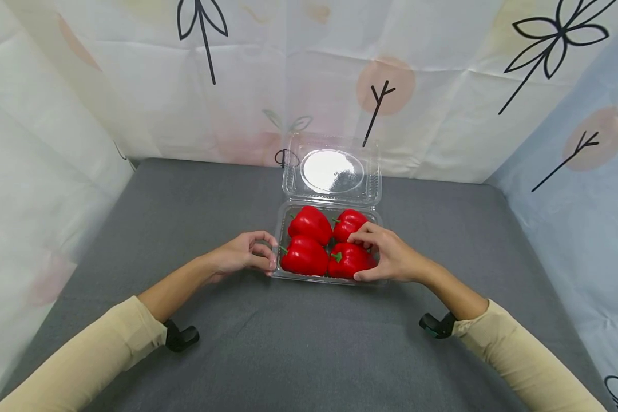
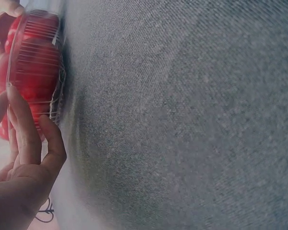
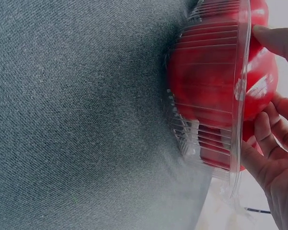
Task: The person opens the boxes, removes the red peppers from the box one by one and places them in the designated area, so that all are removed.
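A clear plastic clamshell container point(image 1: 309, 278) sits on the grey cloth with several red bell peppers in it, two at the left and two at the right. At its left side my left hand point(image 1: 244, 252) pinches the rim, thumb above and fingers along the ribbed wall point(image 2: 36, 72). My right hand point(image 1: 393, 254) reaches over the right side and holds the front right bell pepper point(image 1: 347, 263), thumb at its front and fingers behind it. The back right bell pepper point(image 1: 349, 220) is partly covered by those fingers. Green stems show on the peppers, pointing left.
The container's hinged lid point(image 1: 294, 183) stands open behind it, close to the patterned cloth backdrop point(image 1: 443, 126). Grey cloth point(image 1: 288, 349) covers the table around the container. Printed cloth point(image 1: 26, 189) also hangs along both sides. Dark straps point(image 1: 181, 337) sit on both wrists.
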Available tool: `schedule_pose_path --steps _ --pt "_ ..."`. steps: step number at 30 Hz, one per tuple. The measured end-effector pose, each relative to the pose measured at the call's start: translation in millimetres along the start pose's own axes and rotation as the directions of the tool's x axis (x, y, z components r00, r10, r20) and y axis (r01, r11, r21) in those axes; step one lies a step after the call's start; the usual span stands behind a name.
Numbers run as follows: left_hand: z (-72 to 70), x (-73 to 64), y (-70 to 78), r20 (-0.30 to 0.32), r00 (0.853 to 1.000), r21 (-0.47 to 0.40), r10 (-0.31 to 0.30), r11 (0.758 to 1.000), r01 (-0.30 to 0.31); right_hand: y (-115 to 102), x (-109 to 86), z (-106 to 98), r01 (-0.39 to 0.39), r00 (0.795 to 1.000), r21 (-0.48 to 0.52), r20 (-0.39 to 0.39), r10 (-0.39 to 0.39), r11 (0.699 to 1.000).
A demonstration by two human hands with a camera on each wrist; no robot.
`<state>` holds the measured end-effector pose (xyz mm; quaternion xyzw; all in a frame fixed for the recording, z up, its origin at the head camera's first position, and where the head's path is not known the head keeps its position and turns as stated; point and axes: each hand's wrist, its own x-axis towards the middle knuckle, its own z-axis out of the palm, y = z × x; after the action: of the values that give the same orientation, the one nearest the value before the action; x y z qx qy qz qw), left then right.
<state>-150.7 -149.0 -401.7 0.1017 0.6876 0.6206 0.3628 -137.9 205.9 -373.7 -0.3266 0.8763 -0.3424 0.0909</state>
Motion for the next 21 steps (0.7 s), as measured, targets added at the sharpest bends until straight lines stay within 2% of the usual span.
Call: schedule_pose_path --steps 9,21 --pt "0.3 -0.6 1.3 -0.011 1.000 0.001 -0.014 1.000 0.014 4.0 -1.0 -3.3 0.001 1.000 0.145 -0.003 -0.001 0.989" --pt "1.1 -0.8 1.1 -0.001 1.000 0.008 0.006 1.000 -0.006 2.5 -2.1 -5.5 -0.026 1.000 0.122 0.012 0.025 0.992"
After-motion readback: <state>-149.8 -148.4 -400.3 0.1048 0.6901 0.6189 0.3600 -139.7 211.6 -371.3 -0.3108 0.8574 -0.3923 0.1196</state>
